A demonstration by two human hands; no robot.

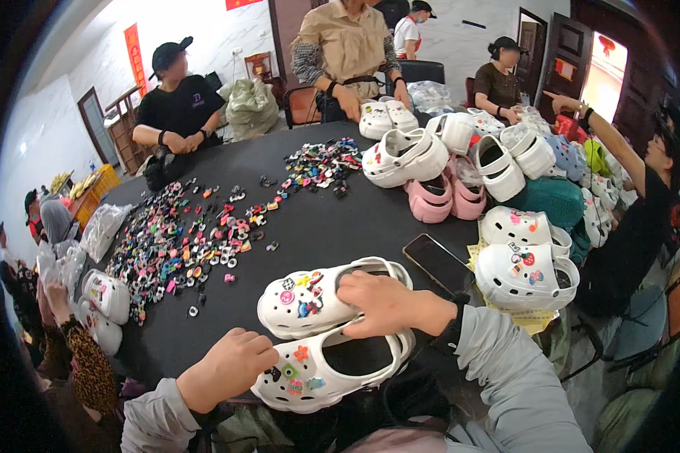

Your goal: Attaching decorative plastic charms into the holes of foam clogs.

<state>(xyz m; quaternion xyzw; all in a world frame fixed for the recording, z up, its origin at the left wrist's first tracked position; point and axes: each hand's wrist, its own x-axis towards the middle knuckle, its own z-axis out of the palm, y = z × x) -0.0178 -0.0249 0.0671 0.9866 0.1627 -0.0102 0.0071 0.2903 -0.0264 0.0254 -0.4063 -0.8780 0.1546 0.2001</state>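
Two white clogs lie side by side at the table's near edge, toes to the left. The far clog has colourful charms on its toe. On the near clog are an orange star, a green piece and other charms. My right hand grips the adjoining sides of the pair, its fingers at the opening of the far clog and its thumb by the near one. With fingers curled, my left hand is closed at the near clog's toe; whatever its fingertips pinch is hidden.
Loose charms are spread over the dark table. A phone lies right of the clogs. White, pink and green clogs are heaped at the right. Several people stand or sit around, one with an arm stretched over the heap.
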